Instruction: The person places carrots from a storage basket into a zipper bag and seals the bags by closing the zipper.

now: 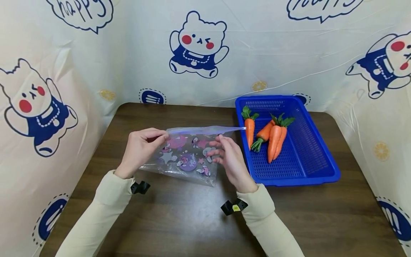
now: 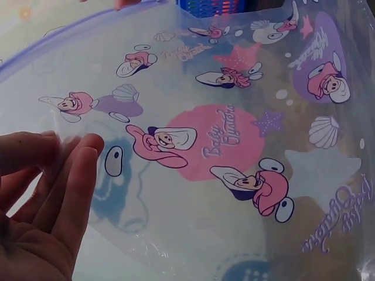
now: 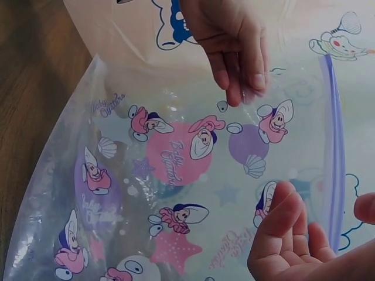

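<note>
A clear zip bag (image 1: 187, 151) with pink and purple cartoon prints and a purple zip strip is held up over the table, its slider end towards the right. My left hand (image 1: 141, 150) pinches the bag near its upper left side between thumb and fingers; the left wrist view shows that grip on the film up close. Beside the bag's right part is my right hand (image 1: 232, 162), fingers loosely bent and thumb apart from them. In the right wrist view its fingers (image 3: 281, 216) overlap the film near the zip; whether they touch it I cannot tell.
On the right of the brown wooden table (image 1: 179, 225) stands a blue plastic basket (image 1: 305, 157). Inside it lie several carrots (image 1: 275, 141) with green tops. A cartoon-printed cloth (image 1: 138, 53) encloses the back and sides of the table.
</note>
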`<state>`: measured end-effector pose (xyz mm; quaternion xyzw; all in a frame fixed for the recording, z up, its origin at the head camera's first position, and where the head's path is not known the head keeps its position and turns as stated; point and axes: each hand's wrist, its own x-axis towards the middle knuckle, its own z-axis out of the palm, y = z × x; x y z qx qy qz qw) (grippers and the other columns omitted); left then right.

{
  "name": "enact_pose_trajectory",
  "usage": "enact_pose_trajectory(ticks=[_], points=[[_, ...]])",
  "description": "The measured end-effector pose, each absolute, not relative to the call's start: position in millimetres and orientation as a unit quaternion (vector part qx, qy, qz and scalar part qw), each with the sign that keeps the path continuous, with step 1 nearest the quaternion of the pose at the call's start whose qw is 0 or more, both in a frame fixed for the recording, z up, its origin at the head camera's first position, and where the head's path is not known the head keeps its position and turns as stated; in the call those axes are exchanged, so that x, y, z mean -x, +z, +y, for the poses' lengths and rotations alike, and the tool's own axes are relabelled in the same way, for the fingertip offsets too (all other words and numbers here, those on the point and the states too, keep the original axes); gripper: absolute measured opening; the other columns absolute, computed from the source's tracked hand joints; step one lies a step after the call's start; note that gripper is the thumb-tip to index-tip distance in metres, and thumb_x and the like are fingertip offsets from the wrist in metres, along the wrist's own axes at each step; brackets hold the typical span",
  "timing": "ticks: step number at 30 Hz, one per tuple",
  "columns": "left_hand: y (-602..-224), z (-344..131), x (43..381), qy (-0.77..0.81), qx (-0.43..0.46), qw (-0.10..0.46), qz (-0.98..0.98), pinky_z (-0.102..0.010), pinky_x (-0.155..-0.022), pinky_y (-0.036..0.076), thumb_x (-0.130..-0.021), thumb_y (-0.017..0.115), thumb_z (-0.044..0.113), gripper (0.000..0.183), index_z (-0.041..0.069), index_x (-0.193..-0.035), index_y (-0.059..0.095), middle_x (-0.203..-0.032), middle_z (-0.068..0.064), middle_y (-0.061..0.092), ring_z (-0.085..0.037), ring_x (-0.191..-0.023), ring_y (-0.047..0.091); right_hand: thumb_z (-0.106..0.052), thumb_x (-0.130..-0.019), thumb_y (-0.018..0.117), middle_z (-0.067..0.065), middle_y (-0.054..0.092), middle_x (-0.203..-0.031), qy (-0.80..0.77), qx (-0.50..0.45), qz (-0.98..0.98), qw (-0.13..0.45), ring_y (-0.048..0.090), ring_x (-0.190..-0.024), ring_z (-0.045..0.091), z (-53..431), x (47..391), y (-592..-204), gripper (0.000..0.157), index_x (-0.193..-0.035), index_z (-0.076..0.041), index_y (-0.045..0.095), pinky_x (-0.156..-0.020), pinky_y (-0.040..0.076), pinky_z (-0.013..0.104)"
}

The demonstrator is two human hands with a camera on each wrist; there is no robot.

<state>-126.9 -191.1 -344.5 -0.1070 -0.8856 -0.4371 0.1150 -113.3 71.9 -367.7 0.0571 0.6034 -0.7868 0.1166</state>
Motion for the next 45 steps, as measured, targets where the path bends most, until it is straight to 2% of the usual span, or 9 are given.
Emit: enact_pose_trajectory(ticks=[2,13,21,27,33,35,40,42,45], points=[[-344,-191,126,-0.435,0.115,0.114,-0.886,-0.013,-0.064,0.052,-0.088,0.072,0.019,0.015,0.011,-0.099,0.077,-0.092,-0.005,0.075,0.0,-0.074,0.063,-0.036,-0.103,0.042,0.005,0.064,-0.106,-0.789,-0.053,0.601,0.116,0.066,-0.08,0.016,72,115,-367,0.039,-0.123,-0.003,0.047,-0.068,0.051,0.028],[-342,-193,118,-0.438,0.144,0.111,-0.88,-0.015,-0.063,0.054,-0.087,0.071,0.015,0.014,0.01,-0.099,0.077,-0.094,-0.004,0.075,-0.006,-0.073,0.066,-0.037,-0.102,0.043,0.01,0.062,-0.108,-0.797,-0.066,0.588,0.125,0.064,-0.077,0.016,69,121,-366,0.024,-0.107,-0.013,0.048,-0.063,0.049,0.027],[-342,-193,115,-0.442,0.145,0.107,-0.879,-0.015,-0.064,0.054,-0.086,0.072,0.012,0.012,0.011,-0.097,0.077,-0.093,-0.003,0.074,-0.004,-0.073,0.065,-0.034,-0.103,0.043,0.01,0.061,-0.108,-0.795,-0.077,0.588,0.13,0.063,-0.079,0.016,69,123,-368,0.025,-0.115,-0.013,0.049,-0.065,0.049,0.027],[-342,-194,114,-0.445,0.149,0.105,-0.877,-0.015,-0.064,0.054,-0.086,0.072,0.01,0.01,0.01,-0.095,0.077,-0.093,-0.003,0.074,-0.003,-0.073,0.065,-0.032,-0.103,0.042,0.017,0.061,-0.114,-0.792,-0.08,0.591,0.131,0.063,-0.077,0.015,70,125,-370,0.027,-0.119,-0.011,0.048,-0.066,0.049,0.028],[-341,-199,109,-0.438,0.153,0.078,-0.882,-0.016,-0.064,0.055,-0.088,0.07,0.011,0.012,0.01,-0.098,0.076,-0.095,-0.004,0.074,-0.008,-0.072,0.065,-0.029,-0.103,0.042,0.006,0.065,-0.103,-0.777,-0.062,0.613,0.127,0.063,-0.082,0.02,71,126,-370,0.028,-0.122,-0.009,0.05,-0.068,0.049,0.03],[-341,-200,106,-0.433,0.16,0.072,-0.884,-0.017,-0.062,0.053,-0.088,0.07,0.01,0.012,0.01,-0.099,0.076,-0.095,-0.003,0.074,-0.01,-0.07,0.063,-0.027,-0.103,0.042,0.005,0.066,-0.101,-0.773,-0.057,0.62,0.123,0.063,-0.085,0.025,71,127,-369,0.026,-0.119,-0.009,0.051,-0.067,0.05,0.029],[-338,-204,101,-0.405,0.202,0.071,-0.889,-0.018,-0.053,0.047,-0.087,0.07,0.007,0.011,0.01,-0.096,0.076,-0.091,-0.001,0.073,-0.008,-0.065,0.055,-0.022,-0.103,0.043,0.005,0.067,-0.096,-0.773,-0.048,0.623,0.111,0.064,-0.087,0.026,72,129,-367,0.019,-0.109,-0.008,0.054,-0.066,0.051,0.027],[-336,-206,100,-0.395,0.22,0.064,-0.89,-0.018,-0.051,0.044,-0.087,0.071,0.007,0.011,0.011,-0.095,0.076,-0.089,0.0,0.072,-0.007,-0.063,0.053,-0.019,-0.102,0.043,0.002,0.067,-0.095,-0.777,-0.039,0.619,0.106,0.064,-0.09,0.024,71,130,-366,0.017,-0.106,-0.008,0.054,-0.07,0.053,0.029],[-334,-209,97,-0.385,0.247,0.041,-0.889,-0.019,-0.05,0.043,-0.086,0.072,0.008,0.012,0.014,-0.096,0.075,-0.086,0.002,0.071,-0.005,-0.061,0.051,-0.016,-0.102,0.043,-0.002,0.064,-0.095,-0.789,-0.017,0.606,0.104,0.062,-0.098,0.023,70,132,-363,0.015,-0.105,-0.006,0.055,-0.085,0.055,0.038]])
